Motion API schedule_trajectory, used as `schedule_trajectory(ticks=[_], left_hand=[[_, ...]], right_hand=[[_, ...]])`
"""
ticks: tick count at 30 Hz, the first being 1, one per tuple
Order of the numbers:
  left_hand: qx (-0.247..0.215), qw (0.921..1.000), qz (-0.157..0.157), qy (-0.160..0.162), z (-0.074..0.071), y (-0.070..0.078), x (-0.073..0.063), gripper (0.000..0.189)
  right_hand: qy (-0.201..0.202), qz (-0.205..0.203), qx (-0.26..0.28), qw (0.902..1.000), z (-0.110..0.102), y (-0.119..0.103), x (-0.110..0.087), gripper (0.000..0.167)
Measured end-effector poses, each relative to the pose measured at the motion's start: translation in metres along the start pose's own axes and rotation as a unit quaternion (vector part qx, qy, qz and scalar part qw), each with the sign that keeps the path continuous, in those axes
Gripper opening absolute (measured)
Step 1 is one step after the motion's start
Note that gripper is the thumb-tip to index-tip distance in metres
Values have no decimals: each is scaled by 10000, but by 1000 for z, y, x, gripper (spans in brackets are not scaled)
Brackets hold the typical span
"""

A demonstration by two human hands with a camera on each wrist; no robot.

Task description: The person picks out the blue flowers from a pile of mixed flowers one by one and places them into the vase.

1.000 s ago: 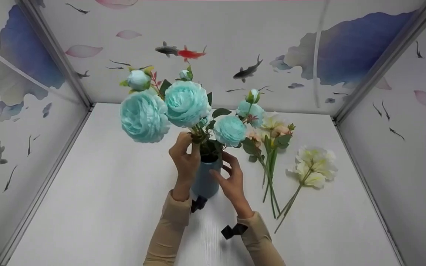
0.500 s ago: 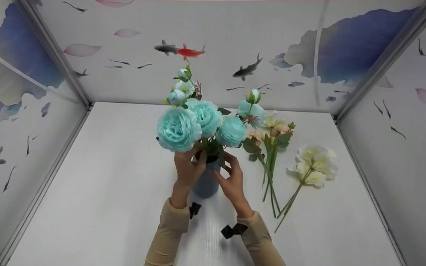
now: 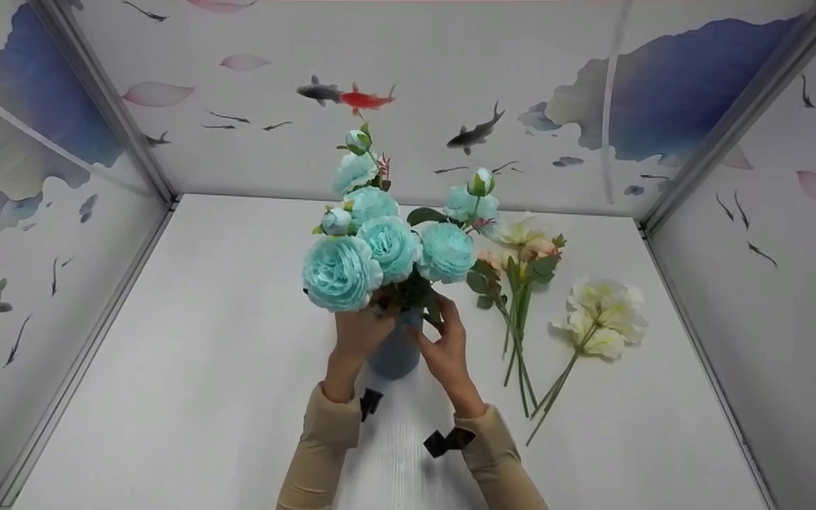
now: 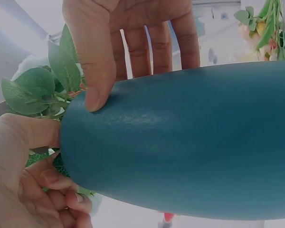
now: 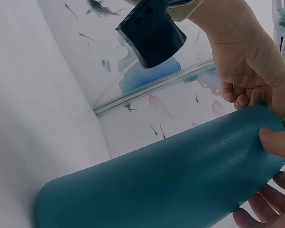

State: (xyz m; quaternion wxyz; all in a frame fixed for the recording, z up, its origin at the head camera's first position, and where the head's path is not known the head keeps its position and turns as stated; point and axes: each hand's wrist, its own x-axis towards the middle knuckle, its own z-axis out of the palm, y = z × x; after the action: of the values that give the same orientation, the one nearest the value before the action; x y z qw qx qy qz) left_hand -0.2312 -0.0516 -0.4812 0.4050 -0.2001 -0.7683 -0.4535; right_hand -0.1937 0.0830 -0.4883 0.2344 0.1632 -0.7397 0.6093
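Note:
A blue vase (image 3: 394, 358) stands upright on the white table (image 3: 202, 397), filling much of both wrist views. Turquoise artificial peonies (image 3: 342, 273) with buds and green leaves (image 4: 31, 90) spread above its mouth. My left hand (image 3: 360, 333) is at the left of the rim, fingers curled round the peony stems, which its own fingers and the blooms largely hide. My right hand (image 3: 447, 347) holds the vase's upper right side, the thumb (image 5: 278, 142) on the near wall and the fingers behind.
Right of the vase lie peach and cream flowers (image 3: 539, 249) with green stems (image 3: 519, 319). A white flower (image 3: 603, 322) lies farther right. Patterned walls (image 3: 408, 42) enclose the table at the back and both sides. Small black devices (image 3: 448, 443) sit at both wrists.
My left hand has moved down and slightly right to the rim, bringing the left peonies rightward and lower over the vase. The right hand has stayed on the vase.

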Motion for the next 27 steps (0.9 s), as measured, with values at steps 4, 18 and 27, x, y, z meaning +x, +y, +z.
schedule_trajectory(ticks=[4,18,27], left_hand=[[-273,9994,179,69,-2,1,2,49],[-80,9973,713,163,0,-6,-9,62],[-415,9972,559,276,5,-6,-19,61]], right_hand=[[-37,131,62,9999,0,1,0,50],[6,203,101,9997,-3,1,0,54],[125,332,-68,9993,-4,1,-3,54]])
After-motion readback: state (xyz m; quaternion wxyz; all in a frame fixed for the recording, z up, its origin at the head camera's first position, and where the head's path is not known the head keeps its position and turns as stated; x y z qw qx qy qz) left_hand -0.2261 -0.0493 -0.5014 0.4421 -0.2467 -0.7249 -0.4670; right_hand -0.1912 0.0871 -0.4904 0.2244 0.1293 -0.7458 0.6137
